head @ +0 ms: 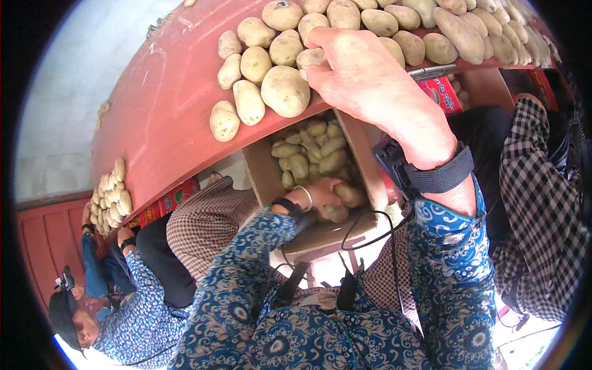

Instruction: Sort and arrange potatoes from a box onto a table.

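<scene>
My right hand (pixel 356 74) reaches over the red tabletop (pixel 152 115). Its thumb and fingers close around a small potato (pixel 309 58), partly hidden by them, among other potatoes laid side by side. A large round potato (pixel 285 91) lies just below that thumb. Beneath the table's edge an open cardboard box (pixel 259 171) contains many loose potatoes (pixel 298 166). Inside it, my left hand (pixel 321 194) grips a potato (pixel 348 195), while another potato (pixel 334 212) sits against its fingers. Black straps circle both wrists.
Potatoes (pixel 462 32) cover the table's right part, and another group (pixel 111 199) lies at its left end. A person in a cap (pixel 134 305) works at left; a checked sleeve (pixel 527 152) shows at right. A black cable (pixel 393 249) hangs between my arms.
</scene>
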`<state>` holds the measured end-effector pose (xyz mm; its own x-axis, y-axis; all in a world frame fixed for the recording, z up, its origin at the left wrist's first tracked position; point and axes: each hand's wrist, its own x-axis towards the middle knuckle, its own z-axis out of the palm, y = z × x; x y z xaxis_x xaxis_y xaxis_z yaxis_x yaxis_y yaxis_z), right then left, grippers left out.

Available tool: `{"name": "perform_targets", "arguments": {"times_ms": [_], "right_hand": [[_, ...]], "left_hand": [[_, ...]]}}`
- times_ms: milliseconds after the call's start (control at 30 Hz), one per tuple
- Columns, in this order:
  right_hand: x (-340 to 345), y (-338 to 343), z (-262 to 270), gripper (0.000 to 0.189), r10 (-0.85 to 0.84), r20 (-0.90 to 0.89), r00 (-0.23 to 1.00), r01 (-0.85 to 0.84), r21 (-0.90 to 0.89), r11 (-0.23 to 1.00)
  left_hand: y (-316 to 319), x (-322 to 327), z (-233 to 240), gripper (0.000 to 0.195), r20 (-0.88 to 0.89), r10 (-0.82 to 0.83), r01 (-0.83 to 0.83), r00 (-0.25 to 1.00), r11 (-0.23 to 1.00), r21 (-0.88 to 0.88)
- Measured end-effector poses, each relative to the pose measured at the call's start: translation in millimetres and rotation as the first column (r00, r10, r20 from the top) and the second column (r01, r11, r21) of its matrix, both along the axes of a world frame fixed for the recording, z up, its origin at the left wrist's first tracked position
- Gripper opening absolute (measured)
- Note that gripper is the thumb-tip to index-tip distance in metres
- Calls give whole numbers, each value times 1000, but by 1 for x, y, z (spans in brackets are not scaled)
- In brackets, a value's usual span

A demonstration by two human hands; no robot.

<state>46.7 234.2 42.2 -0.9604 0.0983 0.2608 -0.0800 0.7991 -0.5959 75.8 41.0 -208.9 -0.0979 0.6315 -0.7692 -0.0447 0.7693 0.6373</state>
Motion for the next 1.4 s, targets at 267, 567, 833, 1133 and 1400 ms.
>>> {"name": "perform_targets", "arguments": {"times_ms": [267,567,833,1133,1400], "right_hand": [[12,2,7,28,160,12,987,-141,-402,905],[10,-14,21,34,253,44,966,-142,-728,671],[-1,-25,25,39,199,35,979,-110,-731,673],[-1,-27,28,37,218,63,974,-116,-688,717],[-4,-26,24,35,194,97,976,-76,-685,725]], "left_hand": [[-32,-39,129,68,393,120,-266,912,901,343],[-68,-51,227,69,523,476,-703,707,389,595],[-82,-125,235,49,375,854,-610,360,-89,787],[-63,-170,185,48,148,988,-602,49,-89,794],[-85,-165,196,42,366,930,-797,38,-193,573]]}}
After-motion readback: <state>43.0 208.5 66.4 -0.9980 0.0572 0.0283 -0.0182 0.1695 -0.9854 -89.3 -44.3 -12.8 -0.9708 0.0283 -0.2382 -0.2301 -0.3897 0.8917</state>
